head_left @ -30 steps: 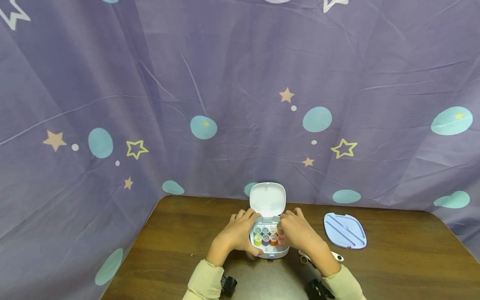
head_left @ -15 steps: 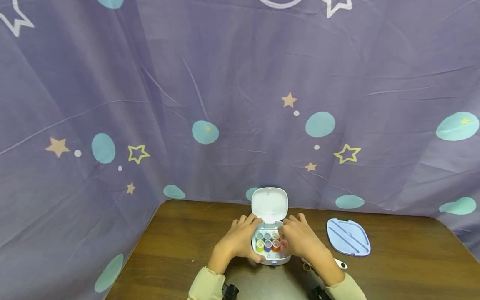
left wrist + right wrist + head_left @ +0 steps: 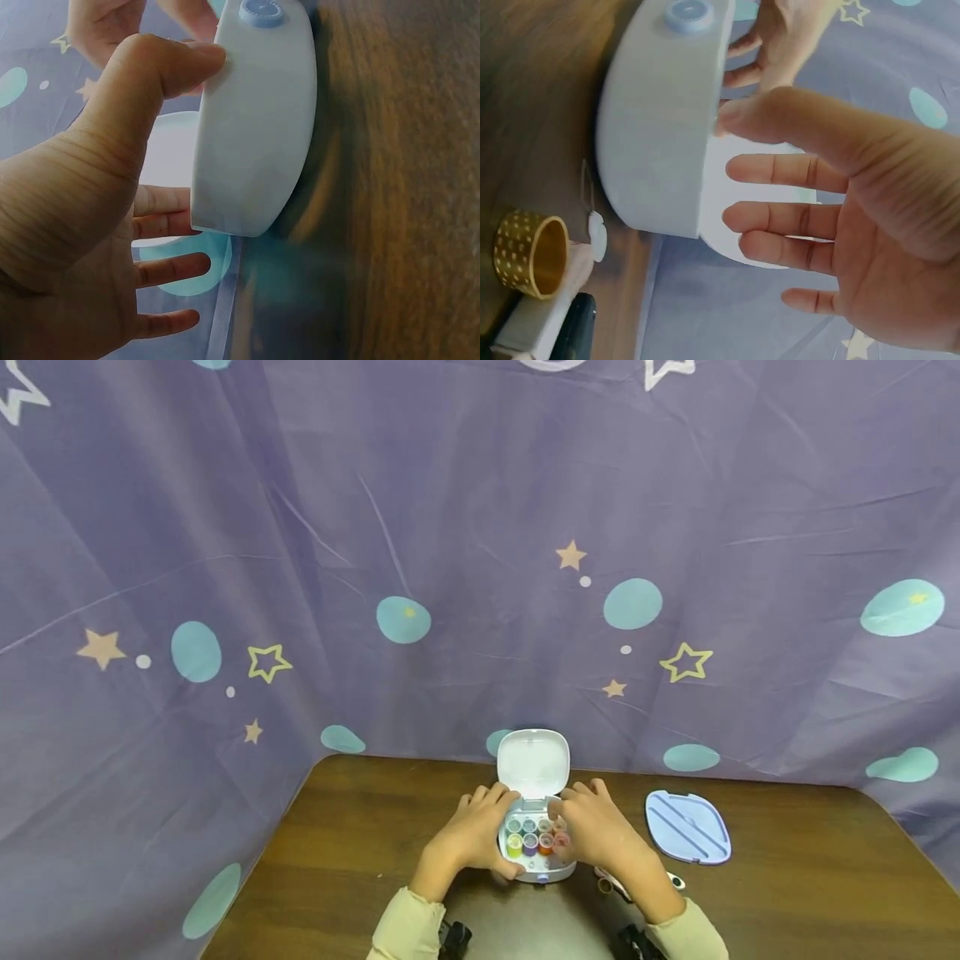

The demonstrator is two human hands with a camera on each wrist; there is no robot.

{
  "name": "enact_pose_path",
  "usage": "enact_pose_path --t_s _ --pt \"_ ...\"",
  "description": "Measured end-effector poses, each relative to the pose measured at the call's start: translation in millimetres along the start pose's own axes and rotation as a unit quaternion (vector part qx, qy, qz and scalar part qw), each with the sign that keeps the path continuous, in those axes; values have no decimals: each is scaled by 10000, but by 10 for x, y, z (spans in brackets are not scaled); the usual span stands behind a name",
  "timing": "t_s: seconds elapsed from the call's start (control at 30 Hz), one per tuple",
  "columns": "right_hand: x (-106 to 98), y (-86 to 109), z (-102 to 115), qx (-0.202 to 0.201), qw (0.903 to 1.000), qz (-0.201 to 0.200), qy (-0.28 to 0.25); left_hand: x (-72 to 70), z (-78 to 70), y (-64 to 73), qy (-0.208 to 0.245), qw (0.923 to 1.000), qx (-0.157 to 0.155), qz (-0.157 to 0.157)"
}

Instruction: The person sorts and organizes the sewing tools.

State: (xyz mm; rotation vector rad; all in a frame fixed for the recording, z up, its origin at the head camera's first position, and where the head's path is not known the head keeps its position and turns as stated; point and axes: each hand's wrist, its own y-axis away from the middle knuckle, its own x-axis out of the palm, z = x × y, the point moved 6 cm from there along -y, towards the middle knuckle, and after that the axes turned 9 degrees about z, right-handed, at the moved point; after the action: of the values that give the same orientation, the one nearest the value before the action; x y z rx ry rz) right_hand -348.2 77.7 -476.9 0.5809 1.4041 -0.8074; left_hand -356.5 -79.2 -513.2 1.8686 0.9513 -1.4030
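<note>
A white sewing box [image 3: 255,135] stands with its lid [image 3: 533,764] raised. Inside are several thread spools, among them a yellow spool [image 3: 514,846], a purple spool [image 3: 529,844] and an orange spool [image 3: 545,843]. My left hand [image 3: 476,835] grips the box's left side, thumb on the front rim and two fingers against it farther back; the other two fingers spread free. Over the right end hovers my right hand [image 3: 596,831], its thumb tip at the rim beside a pink spool [image 3: 561,841]. Its other fingers extend fairly straight in the right wrist view.
A light blue tray [image 3: 687,827] lies to the right of the box. Near my right wrist are a gold thimble [image 3: 531,253], a needle threader [image 3: 596,234] and a white strip-like piece [image 3: 676,881]. A patterned purple cloth [image 3: 450,527] hangs behind the table.
My right fingertips have shifted slightly around the pink spool, and it shows more now. My left hand keeps its grip on the box. The head view has moved a little.
</note>
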Motion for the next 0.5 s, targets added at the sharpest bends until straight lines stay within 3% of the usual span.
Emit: enact_pose_path --t_s 0.2,0.5 --pt "-148 35 -13 -238 9985 -275 -413 15 22 9 106 9999 31 0" --pt "-608 141 -70 -478 9796 -1748 -871 -7 5 19 -9 9997 168 -196"
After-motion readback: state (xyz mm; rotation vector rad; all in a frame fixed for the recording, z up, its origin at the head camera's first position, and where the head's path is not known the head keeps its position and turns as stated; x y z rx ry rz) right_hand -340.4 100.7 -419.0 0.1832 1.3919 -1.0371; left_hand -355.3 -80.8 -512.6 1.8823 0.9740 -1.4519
